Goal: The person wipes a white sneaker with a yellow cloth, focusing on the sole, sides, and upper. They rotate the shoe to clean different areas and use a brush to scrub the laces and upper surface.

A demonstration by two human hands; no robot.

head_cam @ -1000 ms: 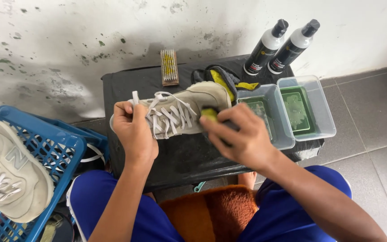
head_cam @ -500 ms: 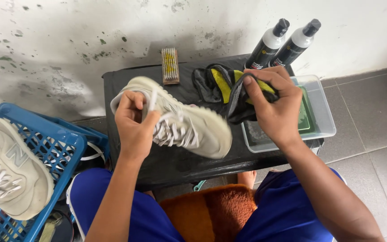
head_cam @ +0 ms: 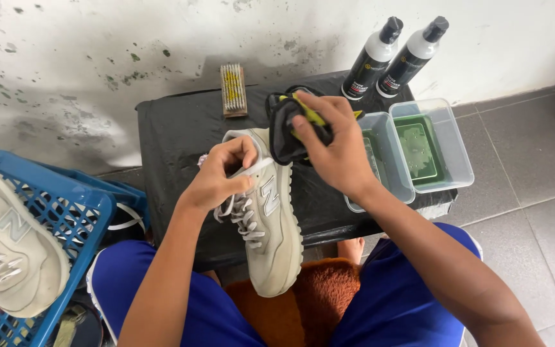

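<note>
Sneaker lengthwise, toe toward person.

Single head-worn view, steeply downward and close over the black table (toward the stained wall).

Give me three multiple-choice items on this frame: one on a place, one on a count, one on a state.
1. Where does the second shoe lie?
A. In the blue crate
B. On the black table
C. In a clear tub

2. How many spray bottles stand by the wall?
A. One
B. Two
C. Four

3. What is the right hand doing?
A. Resting empty
B. Gripping a brush
C. Pressing a dark cloth to the held shoe

Key: 1 A, the second shoe sits in the blue crate. 2 B, two spray bottles stand side by side. 3 C, the right hand holds the dark cloth against the shoe that the left hand grips.
</note>
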